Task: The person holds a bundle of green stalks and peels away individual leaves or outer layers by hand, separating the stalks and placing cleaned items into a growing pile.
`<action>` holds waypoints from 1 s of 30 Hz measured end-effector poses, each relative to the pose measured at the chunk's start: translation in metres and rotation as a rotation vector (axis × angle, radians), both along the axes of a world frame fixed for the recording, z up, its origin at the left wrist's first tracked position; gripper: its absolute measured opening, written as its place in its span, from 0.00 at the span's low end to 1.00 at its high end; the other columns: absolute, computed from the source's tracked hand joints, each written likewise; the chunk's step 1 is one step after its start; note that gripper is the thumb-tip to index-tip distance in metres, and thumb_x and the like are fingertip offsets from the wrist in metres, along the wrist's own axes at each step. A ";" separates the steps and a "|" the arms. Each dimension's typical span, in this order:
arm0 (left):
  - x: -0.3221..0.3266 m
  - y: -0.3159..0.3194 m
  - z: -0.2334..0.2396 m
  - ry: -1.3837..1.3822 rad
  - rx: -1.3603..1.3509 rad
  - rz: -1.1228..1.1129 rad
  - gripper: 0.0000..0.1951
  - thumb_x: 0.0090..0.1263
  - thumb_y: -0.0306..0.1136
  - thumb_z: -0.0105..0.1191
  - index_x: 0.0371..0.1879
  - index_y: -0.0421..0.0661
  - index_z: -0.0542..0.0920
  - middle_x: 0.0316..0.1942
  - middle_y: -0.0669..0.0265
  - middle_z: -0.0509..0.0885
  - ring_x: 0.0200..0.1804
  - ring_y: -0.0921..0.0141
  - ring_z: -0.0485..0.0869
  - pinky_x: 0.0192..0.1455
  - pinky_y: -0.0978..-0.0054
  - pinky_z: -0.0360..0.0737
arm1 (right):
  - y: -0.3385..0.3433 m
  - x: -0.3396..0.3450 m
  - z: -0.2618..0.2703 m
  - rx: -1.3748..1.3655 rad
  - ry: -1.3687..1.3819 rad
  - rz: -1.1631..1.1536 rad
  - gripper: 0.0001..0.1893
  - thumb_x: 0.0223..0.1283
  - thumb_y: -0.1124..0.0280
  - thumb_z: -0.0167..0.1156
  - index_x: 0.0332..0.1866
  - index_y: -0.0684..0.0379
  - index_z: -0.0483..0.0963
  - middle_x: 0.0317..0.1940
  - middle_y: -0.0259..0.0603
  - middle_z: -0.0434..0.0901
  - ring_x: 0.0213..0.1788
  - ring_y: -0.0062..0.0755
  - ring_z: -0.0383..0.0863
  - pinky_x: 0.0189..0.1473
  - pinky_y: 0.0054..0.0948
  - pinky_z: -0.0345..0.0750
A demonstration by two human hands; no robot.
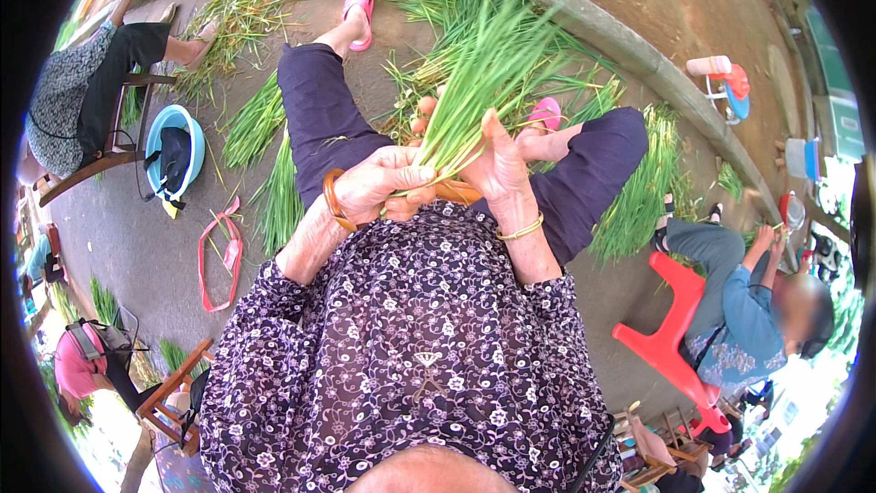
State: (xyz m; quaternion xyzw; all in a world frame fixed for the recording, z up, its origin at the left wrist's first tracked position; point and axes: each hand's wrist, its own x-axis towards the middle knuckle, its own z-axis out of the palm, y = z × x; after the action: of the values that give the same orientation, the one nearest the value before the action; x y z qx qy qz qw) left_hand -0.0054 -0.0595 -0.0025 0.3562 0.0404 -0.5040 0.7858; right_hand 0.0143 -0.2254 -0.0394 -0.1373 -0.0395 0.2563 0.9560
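Observation:
Held up over my lap is a bunch of long, thin green stalks, like chives, fanning away from me. My left hand, with an amber-coloured bangle at the wrist, pinches the stalks' lower ends. Around the bunch from the right comes my right hand, which wears a gold-coloured bangle. Its palm and fingers cradle the stalks, fingertips showing on the far left side, while its thumb stands apart. A large pile of the same greens lies on the ground between and beyond my feet.
More green bundles lie left of my leg, others to the right. A blue basin holding a black bag and a red strap loop are at left. A red plastic stool bears a seated person. A concrete curb curves beyond.

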 end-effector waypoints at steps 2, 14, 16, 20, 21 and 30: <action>-0.001 -0.001 -0.001 0.001 -0.012 -0.042 0.10 0.64 0.35 0.46 0.36 0.41 0.72 0.14 0.74 0.65 0.12 0.83 0.59 0.12 0.86 0.55 | 0.005 0.002 0.013 0.089 0.087 -0.054 0.23 0.56 0.59 0.52 0.52 0.62 0.61 0.41 0.41 0.73 0.45 0.37 0.72 0.47 0.44 0.71; 0.007 0.022 0.015 -0.424 0.209 -0.016 0.36 0.49 0.41 0.61 0.55 0.36 0.62 0.48 0.61 0.71 0.48 0.71 0.71 0.51 0.75 0.66 | -0.013 0.022 -0.002 0.369 0.234 -0.194 0.14 0.63 0.63 0.41 0.32 0.62 0.69 0.12 0.27 0.56 0.14 0.20 0.57 0.17 0.24 0.62; 0.011 0.030 0.024 -0.559 0.284 0.064 0.29 0.54 0.38 0.57 0.53 0.37 0.64 0.46 0.62 0.73 0.46 0.72 0.72 0.51 0.75 0.68 | -0.016 0.024 -0.002 0.329 0.225 -0.233 0.14 0.63 0.62 0.40 0.31 0.61 0.68 0.12 0.27 0.56 0.14 0.20 0.57 0.17 0.24 0.62; 0.008 0.021 0.037 -1.064 0.741 0.017 0.26 0.51 0.35 0.58 0.49 0.37 0.68 0.42 0.59 0.75 0.47 0.67 0.73 0.52 0.72 0.67 | -0.015 0.025 -0.002 0.182 0.222 -0.303 0.13 0.64 0.61 0.39 0.30 0.58 0.66 0.12 0.26 0.56 0.14 0.19 0.57 0.17 0.24 0.62; 0.006 0.013 0.041 -1.264 0.906 -0.037 0.27 0.50 0.35 0.59 0.49 0.37 0.68 0.42 0.58 0.75 0.48 0.66 0.73 0.53 0.72 0.66 | -0.014 0.024 -0.002 0.140 0.232 -0.318 0.13 0.64 0.61 0.40 0.30 0.58 0.66 0.12 0.26 0.56 0.14 0.19 0.57 0.18 0.24 0.62; -0.013 -0.020 -0.013 -1.232 0.989 0.162 0.15 0.58 0.29 0.50 0.44 0.40 0.68 0.25 0.65 0.74 0.19 0.70 0.71 0.21 0.77 0.68 | 0.000 0.018 0.009 -0.064 0.311 -0.362 0.13 0.60 0.57 0.46 0.33 0.58 0.66 0.17 0.29 0.62 0.20 0.22 0.63 0.28 0.27 0.68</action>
State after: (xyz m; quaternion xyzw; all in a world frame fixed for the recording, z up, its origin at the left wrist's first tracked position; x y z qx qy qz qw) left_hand -0.0186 -0.0792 -0.0151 0.8747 -0.1565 -0.0813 0.4515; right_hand 0.0321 -0.2250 -0.0305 -0.1311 0.1415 0.0998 0.9761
